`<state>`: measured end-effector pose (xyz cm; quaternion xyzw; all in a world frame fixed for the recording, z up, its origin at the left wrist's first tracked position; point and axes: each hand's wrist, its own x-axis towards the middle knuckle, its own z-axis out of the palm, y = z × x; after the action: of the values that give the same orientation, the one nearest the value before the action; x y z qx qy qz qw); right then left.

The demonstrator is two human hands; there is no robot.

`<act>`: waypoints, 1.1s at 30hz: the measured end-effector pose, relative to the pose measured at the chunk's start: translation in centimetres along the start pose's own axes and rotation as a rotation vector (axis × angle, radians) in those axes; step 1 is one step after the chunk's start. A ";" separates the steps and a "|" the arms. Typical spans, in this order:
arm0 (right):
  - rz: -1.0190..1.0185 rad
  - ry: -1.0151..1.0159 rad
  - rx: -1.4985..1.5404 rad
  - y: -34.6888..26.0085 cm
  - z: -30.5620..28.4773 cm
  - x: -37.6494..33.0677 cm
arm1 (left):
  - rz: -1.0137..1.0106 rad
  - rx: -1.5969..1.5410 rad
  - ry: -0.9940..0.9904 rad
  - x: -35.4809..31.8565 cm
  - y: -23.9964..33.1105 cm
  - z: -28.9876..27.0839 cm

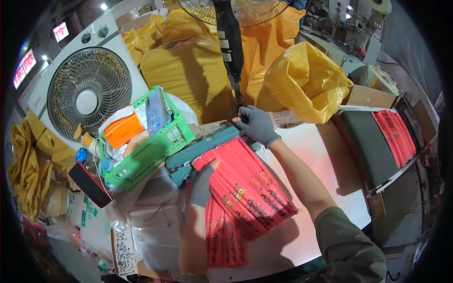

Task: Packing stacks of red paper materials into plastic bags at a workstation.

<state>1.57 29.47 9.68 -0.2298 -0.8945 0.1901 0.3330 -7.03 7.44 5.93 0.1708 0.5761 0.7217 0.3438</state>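
A fanned stack of long red paper sleeves (245, 184) with gold and black print lies on the white table (325, 155), its top end tucked under a teal sealing machine (203, 148). My left hand (202, 184), in a grey glove, presses flat on the near left edge of the stack beside the machine. My right hand (256, 125), also gloved, grips the far end of the machine's bar. More red sleeves (226, 240) lie below the stack.
A green basket (155, 146) with an orange box stands left of the machine. A white box fan (87, 92), a dark phone (89, 185), yellow plastic bags (304, 80), a pedestal fan pole (230, 45) and a conveyor (377, 146) carrying red sleeves surround the table.
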 end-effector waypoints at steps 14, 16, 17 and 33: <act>-0.034 -0.142 0.123 -2.7 -1.4 -5.8 | 0.134 0.162 -0.031 -4.5 0.6 -2.3; 0.085 -0.316 0.239 -2.9 -2.8 -10.1 | 0.042 0.311 0.103 -6.0 3.3 -2.2; 0.143 -0.444 0.241 -4.0 -2.4 -12.1 | 0.182 0.331 0.010 -5.7 1.6 -5.3; 0.750 -0.649 1.867 -13.4 -2.2 -35.1 | -0.194 0.071 -0.094 -23.8 -1.7 -7.0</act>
<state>22.89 -0.03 0.01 -0.0823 -0.3117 0.9457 0.0423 5.79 -13.89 5.94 0.1598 0.5986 0.6552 0.4322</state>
